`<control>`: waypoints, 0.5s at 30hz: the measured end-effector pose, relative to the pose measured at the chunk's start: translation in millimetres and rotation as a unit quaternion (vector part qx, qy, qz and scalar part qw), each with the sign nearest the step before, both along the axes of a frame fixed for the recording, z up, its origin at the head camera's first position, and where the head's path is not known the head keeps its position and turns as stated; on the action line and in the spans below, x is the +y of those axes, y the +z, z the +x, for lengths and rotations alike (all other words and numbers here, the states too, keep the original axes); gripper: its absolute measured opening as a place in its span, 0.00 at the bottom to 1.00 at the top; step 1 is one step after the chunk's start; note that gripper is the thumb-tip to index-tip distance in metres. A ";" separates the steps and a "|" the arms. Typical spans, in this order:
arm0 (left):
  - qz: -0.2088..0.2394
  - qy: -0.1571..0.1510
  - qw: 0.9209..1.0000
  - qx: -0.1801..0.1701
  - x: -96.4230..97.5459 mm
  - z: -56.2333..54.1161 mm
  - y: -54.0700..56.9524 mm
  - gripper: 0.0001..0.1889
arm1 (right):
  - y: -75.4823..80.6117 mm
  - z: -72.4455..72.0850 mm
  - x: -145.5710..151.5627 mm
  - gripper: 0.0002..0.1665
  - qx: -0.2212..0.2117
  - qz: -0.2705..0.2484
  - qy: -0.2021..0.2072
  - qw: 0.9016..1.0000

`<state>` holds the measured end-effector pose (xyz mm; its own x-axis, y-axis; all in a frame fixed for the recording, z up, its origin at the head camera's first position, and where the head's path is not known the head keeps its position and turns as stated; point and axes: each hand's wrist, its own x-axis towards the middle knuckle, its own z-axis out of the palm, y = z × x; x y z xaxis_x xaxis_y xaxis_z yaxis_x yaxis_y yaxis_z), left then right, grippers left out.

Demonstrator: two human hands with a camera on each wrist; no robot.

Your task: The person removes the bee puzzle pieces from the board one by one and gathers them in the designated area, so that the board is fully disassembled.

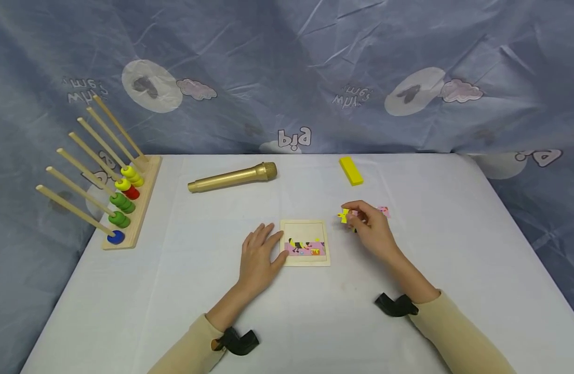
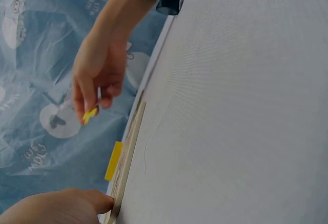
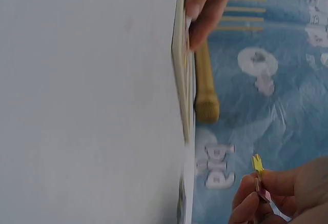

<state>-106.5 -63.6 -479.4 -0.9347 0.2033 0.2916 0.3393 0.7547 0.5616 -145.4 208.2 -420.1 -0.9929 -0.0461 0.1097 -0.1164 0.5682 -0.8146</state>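
Note:
A square wooden puzzle board point(image 1: 306, 263) lies flat on the white table, its lower part filled with pink pieces that show a black-and-yellow figure; its upper part is bare wood. My left hand point(image 1: 258, 262) rests at the board's left side, fingers spread and fairly straight, thumb touching the rim. To the right of the board, my right hand point(image 1: 374, 231) pinches a yellow-and-pink puzzle piece point(image 1: 343, 216) between thumb and fingers. In the right wrist view, the piece's yellow end point(image 3: 257, 161) sticks out past the fingertips. Another pink piece point(image 1: 384, 211) shows behind the right hand, partly hidden by it.
A gold microphone point(image 1: 232, 177) lies toward the back, left of a yellow block point(image 1: 351, 171). At the far left stands a wooden bead rack point(image 1: 144, 205) with tilted pegs and coloured beads. A blue patterned cloth point(image 1: 249, 78) hangs behind the table.

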 end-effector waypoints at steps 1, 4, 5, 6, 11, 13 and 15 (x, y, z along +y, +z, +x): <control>0.000 0.000 1.000 0.001 -0.3 -0.1 -0.2 0.23 | 1.0 0.1 7.8 0.14 -0.004 0.003 -0.009 1.000; 0.001 0.001 1.000 0.001 -0.7 -0.4 -0.7 0.23 | 2.6 2.2 32.8 0.15 -0.005 0.015 -0.042 0.999; 0.001 0.001 1.000 0.002 -0.8 -0.4 -0.9 0.23 | 2.6 3.0 41.2 0.15 -0.006 0.017 -0.052 0.998; 0.001 0.002 1.000 0.003 -0.7 -0.3 -1.1 0.23 | 2.6 4.1 49.1 0.15 -0.007 0.016 -0.064 0.998; 0.004 0.000 1.000 0.006 -0.1 0.1 -1.7 0.23 | 1.2 9.5 79.0 0.15 -0.026 0.003 -0.116 0.993; 0.004 0.000 1.000 0.006 0.2 0.1 -1.9 0.23 | -0.6 10.9 85.3 0.16 -0.033 -0.010 -0.130 0.991; 0.004 0.000 1.000 0.004 0.2 0.1 -2.1 0.23 | -3.2 11.0 88.4 0.16 -0.039 -0.019 -0.133 0.990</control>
<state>-106.3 -63.4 -481.5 -0.9321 0.2020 0.3005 0.3445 0.7502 0.5644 -134.3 296.6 -423.4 -0.9749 0.2206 0.0289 0.0972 0.5392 -0.8366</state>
